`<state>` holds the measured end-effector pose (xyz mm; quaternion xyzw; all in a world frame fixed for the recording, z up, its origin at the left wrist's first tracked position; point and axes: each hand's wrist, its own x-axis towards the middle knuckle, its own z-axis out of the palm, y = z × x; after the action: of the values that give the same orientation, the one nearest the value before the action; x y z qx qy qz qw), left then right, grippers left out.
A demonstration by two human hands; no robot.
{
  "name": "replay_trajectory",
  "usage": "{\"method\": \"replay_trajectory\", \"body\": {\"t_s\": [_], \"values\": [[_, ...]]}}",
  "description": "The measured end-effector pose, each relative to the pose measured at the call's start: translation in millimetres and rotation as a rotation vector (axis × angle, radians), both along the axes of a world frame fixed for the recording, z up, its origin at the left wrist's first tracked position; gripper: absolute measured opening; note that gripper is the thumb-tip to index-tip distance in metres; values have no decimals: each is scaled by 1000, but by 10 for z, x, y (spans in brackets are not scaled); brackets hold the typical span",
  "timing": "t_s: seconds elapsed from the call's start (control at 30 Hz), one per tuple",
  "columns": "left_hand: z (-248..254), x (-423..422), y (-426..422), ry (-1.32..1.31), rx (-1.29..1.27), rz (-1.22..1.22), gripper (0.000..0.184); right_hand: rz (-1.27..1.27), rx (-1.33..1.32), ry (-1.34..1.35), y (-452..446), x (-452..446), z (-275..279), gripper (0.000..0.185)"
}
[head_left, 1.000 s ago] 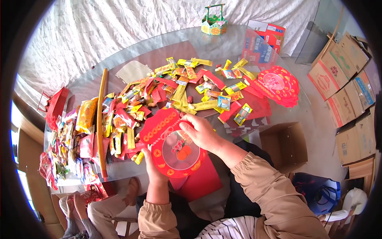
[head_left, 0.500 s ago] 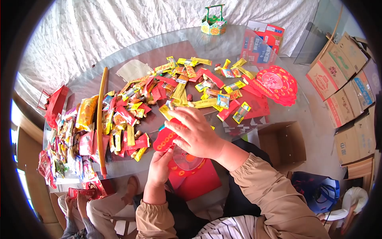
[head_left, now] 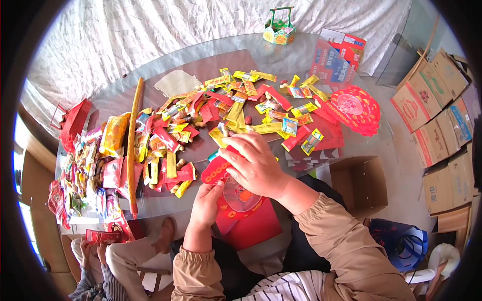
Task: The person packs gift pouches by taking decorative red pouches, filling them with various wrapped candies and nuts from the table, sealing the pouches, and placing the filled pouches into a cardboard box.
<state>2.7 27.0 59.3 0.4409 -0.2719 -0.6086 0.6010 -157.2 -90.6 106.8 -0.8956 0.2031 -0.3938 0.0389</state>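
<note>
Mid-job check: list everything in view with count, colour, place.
Table: one, transparent, centre
Cloth: one, white, behind table
Held pouch: one, red, lower centre
Piled pouches: several, red, table's right
Wrapped snacks: many, mostly yellow and red, across table
Rod: one, yellow, table's left
Large packet: one, orange-yellow, beside rod
Basket: one, green, table's far edge
Open carton: one, brown, lower right
Stacked cartons: several, brown, far right
Bag: one, blue, lower right
Other person's sleeves: two, grey, lower left
Left hand: one, tan-sleeved, gripping held pouch
Right hand: one, tan-sleeved, over held pouch

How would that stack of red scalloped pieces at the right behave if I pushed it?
The stack may slide apart, since its edges already look staggered. The pieces look thin, so they're probably light and somewhat bendy.
</note>
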Motion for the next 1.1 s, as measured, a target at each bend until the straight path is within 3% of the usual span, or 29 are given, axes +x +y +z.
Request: {"method": "replay_trajectory", "body": {"t_s": [1.1], "values": [[-23,62,37,-220,16,-110,31,9,11,-84,-95,-77,0,38]]}}
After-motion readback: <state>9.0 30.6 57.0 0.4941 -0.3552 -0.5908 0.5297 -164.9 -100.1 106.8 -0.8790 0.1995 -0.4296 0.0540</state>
